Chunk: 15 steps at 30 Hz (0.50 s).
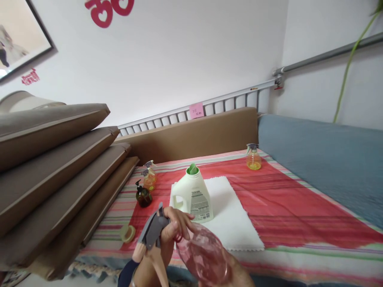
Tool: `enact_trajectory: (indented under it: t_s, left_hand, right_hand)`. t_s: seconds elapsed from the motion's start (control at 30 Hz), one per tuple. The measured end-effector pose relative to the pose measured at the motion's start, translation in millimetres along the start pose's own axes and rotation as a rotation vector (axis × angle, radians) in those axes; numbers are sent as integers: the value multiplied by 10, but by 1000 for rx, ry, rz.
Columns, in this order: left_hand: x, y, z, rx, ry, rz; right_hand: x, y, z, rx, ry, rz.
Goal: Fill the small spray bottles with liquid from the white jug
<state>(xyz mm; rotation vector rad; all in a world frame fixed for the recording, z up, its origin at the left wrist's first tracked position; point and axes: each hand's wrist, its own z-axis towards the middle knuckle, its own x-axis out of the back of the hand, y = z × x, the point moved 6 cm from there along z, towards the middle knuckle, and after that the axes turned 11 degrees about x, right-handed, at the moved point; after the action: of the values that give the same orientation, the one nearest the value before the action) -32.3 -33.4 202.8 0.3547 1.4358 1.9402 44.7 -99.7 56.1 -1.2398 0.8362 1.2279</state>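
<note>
A clear pink spray bottle (206, 255) lies tilted in both hands, close in front of me. Its grey and pink trigger head (154, 231) points to the lower left. My left hand (176, 225) is closed round the neck, just below the trigger head; whether the head is screwed tight is hidden by the fingers. From the lower right, my right hand (237, 273) grips the round base of the bottle. Just beyond the hands, a large pale green detergent jug (193, 195) with a green inner spout stands upright on a white cloth (236, 223).
Left of the jug stand a dark pump bottle (144, 196) and orange spray bottles (150, 181); a tape roll (127, 233) lies nearer. A yellow spray bottle (254, 159) stands far right. Stacked brown cushions (74, 191) rise at left on the red striped cover (287, 211).
</note>
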Motion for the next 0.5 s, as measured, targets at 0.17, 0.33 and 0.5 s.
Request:
enact_trajectory:
  t_s: [0.17, 0.33, 0.5]
  left_hand:
    - [192, 212, 42, -64, 165, 42]
    - [140, 178, 79, 14, 82, 174]
    - [183, 306, 79, -76, 152, 149]
  right_hand:
    - [116, -39, 24, 23, 190, 11]
    - [240, -7, -24, -74, 265, 16]
    - [255, -48, -21, -57, 222, 3]
